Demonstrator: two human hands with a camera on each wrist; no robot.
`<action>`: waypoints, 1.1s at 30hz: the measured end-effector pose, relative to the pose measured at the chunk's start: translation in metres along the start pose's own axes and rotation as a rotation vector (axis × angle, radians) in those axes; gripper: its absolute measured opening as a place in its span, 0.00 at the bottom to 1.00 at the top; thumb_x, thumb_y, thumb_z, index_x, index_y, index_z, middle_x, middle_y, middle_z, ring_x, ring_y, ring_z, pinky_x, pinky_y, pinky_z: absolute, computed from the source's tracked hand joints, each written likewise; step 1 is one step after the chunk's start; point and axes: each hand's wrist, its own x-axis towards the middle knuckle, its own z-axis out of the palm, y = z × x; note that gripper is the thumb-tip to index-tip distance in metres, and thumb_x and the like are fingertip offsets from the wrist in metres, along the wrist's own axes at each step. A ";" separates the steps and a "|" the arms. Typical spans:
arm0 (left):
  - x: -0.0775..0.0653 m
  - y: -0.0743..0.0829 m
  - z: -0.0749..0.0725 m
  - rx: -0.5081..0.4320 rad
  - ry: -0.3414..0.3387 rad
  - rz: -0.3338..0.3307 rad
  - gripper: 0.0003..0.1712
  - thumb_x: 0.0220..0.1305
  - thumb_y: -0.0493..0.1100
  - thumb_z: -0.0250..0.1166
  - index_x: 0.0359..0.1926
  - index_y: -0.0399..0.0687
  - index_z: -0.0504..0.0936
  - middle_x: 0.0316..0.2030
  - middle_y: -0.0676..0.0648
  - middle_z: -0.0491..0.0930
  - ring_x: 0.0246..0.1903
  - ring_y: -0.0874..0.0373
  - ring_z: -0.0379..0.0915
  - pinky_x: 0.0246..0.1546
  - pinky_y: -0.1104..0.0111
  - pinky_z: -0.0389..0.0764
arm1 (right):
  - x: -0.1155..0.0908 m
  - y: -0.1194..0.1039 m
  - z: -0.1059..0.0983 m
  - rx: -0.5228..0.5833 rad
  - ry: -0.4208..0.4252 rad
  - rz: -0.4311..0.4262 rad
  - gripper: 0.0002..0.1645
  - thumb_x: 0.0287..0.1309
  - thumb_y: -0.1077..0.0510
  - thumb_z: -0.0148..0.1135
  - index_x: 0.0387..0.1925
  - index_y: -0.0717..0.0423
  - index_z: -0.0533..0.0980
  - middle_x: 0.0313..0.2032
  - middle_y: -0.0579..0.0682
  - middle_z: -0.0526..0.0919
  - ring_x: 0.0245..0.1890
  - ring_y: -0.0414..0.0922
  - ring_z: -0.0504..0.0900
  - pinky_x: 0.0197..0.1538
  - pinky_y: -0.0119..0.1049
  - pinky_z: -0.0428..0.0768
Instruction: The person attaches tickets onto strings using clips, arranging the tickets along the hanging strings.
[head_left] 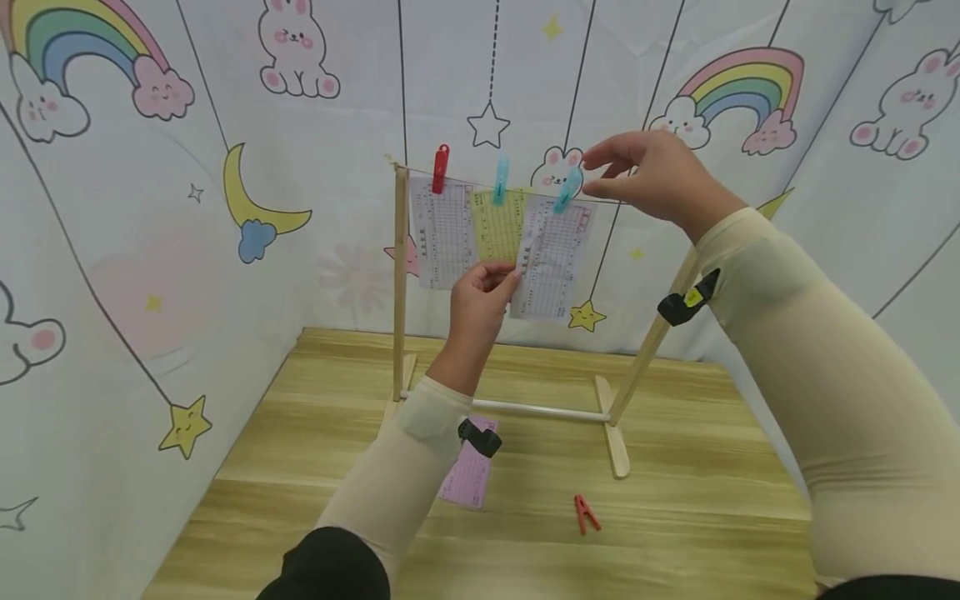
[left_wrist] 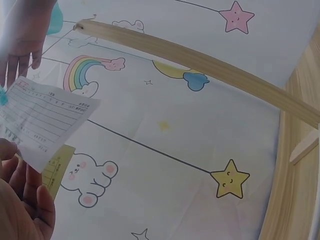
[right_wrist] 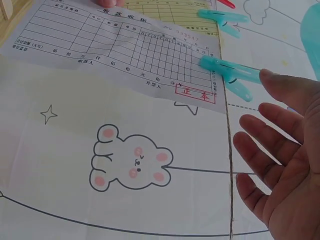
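Note:
A white receipt sheet (head_left: 553,258) hangs from a string, fastened at its top by a light blue clothespin (head_left: 568,190). My left hand (head_left: 486,292) pinches that sheet's lower left edge between thumb and fingers. At the upper right, my right hand (head_left: 652,179) has its fingers spread apart around nothing. In the right wrist view its thumb tip is right at the end of the blue clothespin (right_wrist: 232,72). A yellow sheet (head_left: 497,221), under another blue clothespin (head_left: 501,182), and a white sheet (head_left: 442,237), under a red clothespin (head_left: 441,169), hang to the left.
The string runs between two wooden posts (head_left: 400,292) of a stand, joined low down by a white rod (head_left: 536,408). On the wooden tabletop (head_left: 675,517) lie a pink sheet (head_left: 471,479), partly behind the left wrist, and a red clothespin (head_left: 586,513). A cartoon-printed cloth (head_left: 360,208) surrounds the table.

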 end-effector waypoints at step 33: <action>-0.078 -0.129 -0.119 0.808 -0.255 -0.374 0.25 0.66 0.49 0.72 0.60 0.45 0.81 0.58 0.41 0.81 0.59 0.40 0.77 0.58 0.47 0.77 | -0.130 0.117 -0.012 0.294 0.330 0.121 0.19 0.68 0.50 0.69 0.55 0.54 0.85 0.45 0.41 0.86 0.42 0.39 0.78 0.39 0.23 0.72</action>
